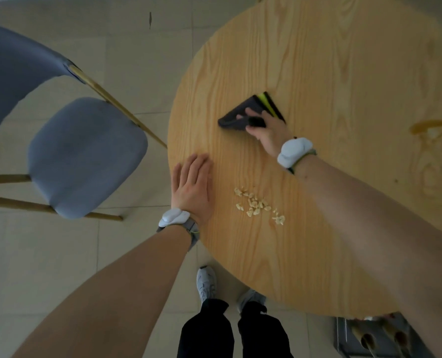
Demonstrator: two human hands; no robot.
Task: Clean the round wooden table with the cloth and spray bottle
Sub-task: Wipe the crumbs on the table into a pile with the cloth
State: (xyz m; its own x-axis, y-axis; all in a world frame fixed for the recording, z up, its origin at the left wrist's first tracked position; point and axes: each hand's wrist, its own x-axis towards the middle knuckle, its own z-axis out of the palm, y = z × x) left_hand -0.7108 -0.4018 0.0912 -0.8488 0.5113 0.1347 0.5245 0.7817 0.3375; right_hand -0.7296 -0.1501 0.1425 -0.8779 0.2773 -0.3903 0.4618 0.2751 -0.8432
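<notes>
The round wooden table point(330, 81) fills the right of the view. My right hand point(267, 131) grips a dark grey cloth with a yellow-green stripe point(243, 113) and presses it onto the tabletop left of centre. My left hand point(192, 187) lies flat, fingers together, on the table's left edge and holds nothing. A scatter of pale crumbs point(257, 204) sits between the two hands, near my right forearm. A brownish liquid stain point(432, 129) marks the table at the right. No spray bottle is in view.
A blue-grey upholstered chair point(85, 156) with wooden legs stands on the tiled floor just left of the table. My feet in light shoes point(206, 282) are at the table's near edge. A grey box with items point(369, 337) sits on the floor under the table's near right side.
</notes>
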